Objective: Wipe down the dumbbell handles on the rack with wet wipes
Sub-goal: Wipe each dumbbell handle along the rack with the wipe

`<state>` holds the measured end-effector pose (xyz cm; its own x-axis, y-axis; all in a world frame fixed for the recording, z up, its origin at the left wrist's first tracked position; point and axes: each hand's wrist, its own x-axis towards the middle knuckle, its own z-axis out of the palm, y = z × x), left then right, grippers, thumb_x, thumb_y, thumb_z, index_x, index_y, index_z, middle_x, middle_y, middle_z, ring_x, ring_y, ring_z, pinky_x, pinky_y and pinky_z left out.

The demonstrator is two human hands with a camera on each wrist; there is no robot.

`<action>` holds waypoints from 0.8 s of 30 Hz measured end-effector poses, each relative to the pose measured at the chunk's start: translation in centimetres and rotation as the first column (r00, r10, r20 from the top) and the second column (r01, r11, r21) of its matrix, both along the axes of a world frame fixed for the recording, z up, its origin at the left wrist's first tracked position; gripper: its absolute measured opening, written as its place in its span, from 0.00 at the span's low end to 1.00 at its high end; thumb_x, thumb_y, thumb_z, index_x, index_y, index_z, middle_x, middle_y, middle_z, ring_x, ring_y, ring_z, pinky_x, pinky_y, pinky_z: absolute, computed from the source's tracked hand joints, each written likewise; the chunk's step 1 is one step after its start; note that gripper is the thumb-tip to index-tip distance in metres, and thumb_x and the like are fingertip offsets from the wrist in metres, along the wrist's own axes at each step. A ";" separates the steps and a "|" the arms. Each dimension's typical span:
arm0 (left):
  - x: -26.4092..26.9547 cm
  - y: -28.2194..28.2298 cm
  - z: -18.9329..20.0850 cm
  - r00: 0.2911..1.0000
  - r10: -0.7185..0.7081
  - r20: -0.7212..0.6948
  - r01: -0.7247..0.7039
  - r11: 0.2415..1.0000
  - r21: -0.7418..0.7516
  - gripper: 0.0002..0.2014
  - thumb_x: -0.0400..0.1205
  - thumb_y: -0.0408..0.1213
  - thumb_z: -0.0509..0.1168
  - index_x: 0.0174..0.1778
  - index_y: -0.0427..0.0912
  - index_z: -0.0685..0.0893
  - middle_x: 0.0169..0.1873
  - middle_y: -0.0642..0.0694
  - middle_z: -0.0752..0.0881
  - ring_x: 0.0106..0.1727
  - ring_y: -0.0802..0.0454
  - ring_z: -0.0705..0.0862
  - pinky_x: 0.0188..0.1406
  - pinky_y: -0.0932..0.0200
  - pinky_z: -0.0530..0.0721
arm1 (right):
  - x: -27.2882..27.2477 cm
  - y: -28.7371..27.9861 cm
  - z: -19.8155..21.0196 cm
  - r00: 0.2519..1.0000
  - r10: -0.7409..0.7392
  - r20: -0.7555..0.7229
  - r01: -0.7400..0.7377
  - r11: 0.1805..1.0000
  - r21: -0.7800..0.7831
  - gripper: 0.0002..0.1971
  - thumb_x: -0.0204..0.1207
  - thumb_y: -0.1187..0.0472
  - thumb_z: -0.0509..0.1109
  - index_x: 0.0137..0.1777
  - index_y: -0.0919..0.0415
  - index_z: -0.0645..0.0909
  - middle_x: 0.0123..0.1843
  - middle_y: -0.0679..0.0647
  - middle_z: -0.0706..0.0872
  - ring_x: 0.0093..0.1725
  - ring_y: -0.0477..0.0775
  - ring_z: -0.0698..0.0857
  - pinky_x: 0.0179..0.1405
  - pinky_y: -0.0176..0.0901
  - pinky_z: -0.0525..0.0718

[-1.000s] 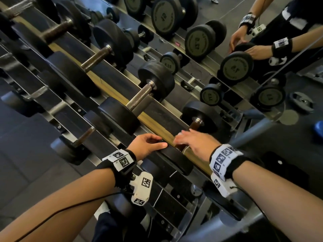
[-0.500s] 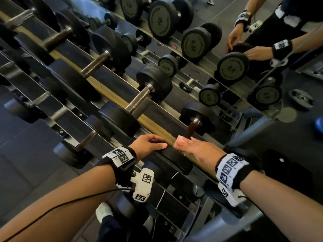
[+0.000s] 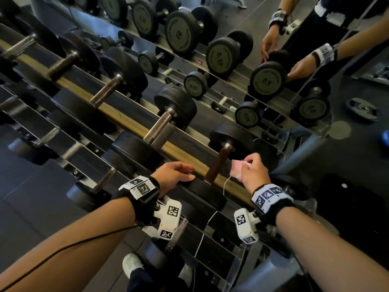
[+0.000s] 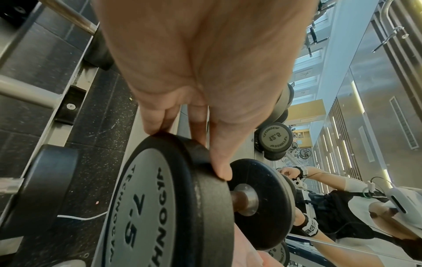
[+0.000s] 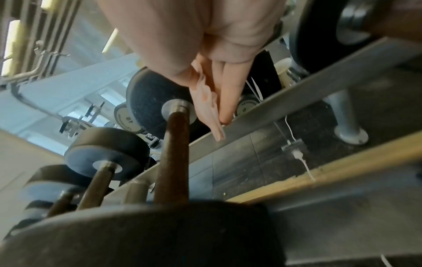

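While the head cam only gives me the back of my left hand (image 3: 172,175) on the near end of the dumbbell (image 3: 219,165), the left wrist cam shows straight fingers (image 4: 219,162) resting on the 7.5 plate's rim. My right hand (image 3: 251,173) pinches a pinkish wet wipe (image 3: 239,170) just beside the brown handle (image 3: 217,165), not touching. Right wrist cam shows the wipe (image 5: 209,112) folded flat between thumb and fingers. Everything's sitting on the rack (image 3: 130,123).
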<state>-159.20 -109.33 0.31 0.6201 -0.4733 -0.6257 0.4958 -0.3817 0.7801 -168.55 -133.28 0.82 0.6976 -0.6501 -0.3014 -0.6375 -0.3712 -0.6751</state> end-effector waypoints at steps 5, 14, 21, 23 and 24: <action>-0.2 0.1 -0.4 0.999 0.043 -0.002 -0.044 0.999 -0.026 0.13 0.77 0.28 0.74 0.56 0.46 0.88 0.55 0.44 0.90 0.56 0.49 0.90 0.53 0.55 0.88 | 1.2 0.6 -1.7 0.991 -0.066 0.115 0.052 0.991 0.121 0.04 0.85 0.61 0.61 0.56 0.51 0.72 0.51 0.55 0.83 0.40 0.47 0.80 0.33 0.38 0.75; -0.2 0.2 -1.6 0.998 0.054 0.020 -0.053 0.998 -0.027 0.13 0.76 0.28 0.76 0.54 0.46 0.90 0.55 0.40 0.91 0.59 0.41 0.89 0.67 0.42 0.84 | 0.4 1.8 -3.1 0.969 0.065 0.238 -0.148 0.925 0.350 0.21 0.88 0.63 0.57 0.80 0.54 0.72 0.74 0.61 0.79 0.73 0.59 0.78 0.76 0.61 0.76; -0.3 0.3 -1.6 0.998 0.051 0.033 -0.050 0.998 -0.026 0.13 0.76 0.29 0.77 0.54 0.47 0.89 0.56 0.39 0.91 0.61 0.41 0.88 0.70 0.40 0.82 | 0.5 2.7 -4.0 0.948 -0.172 0.268 -0.014 0.819 0.574 0.20 0.88 0.66 0.57 0.77 0.56 0.75 0.73 0.60 0.79 0.71 0.58 0.80 0.69 0.50 0.81; -0.3 0.3 -1.6 0.998 0.049 0.029 -0.048 0.998 -0.031 0.13 0.76 0.29 0.76 0.54 0.46 0.89 0.57 0.38 0.90 0.62 0.41 0.88 0.71 0.40 0.81 | 1.4 2.4 -4.4 0.924 -0.288 0.253 0.066 0.768 0.637 0.19 0.87 0.67 0.58 0.76 0.56 0.77 0.71 0.61 0.81 0.68 0.59 0.82 0.62 0.47 0.84; -0.3 0.3 -1.6 0.998 0.048 0.028 -0.047 0.998 -0.031 0.13 0.76 0.29 0.76 0.55 0.46 0.89 0.57 0.38 0.90 0.62 0.41 0.88 0.71 0.39 0.81 | 1.7 2.2 -4.6 0.910 -0.331 0.248 0.091 0.747 0.659 0.19 0.87 0.67 0.59 0.75 0.55 0.78 0.70 0.60 0.81 0.67 0.58 0.83 0.59 0.45 0.85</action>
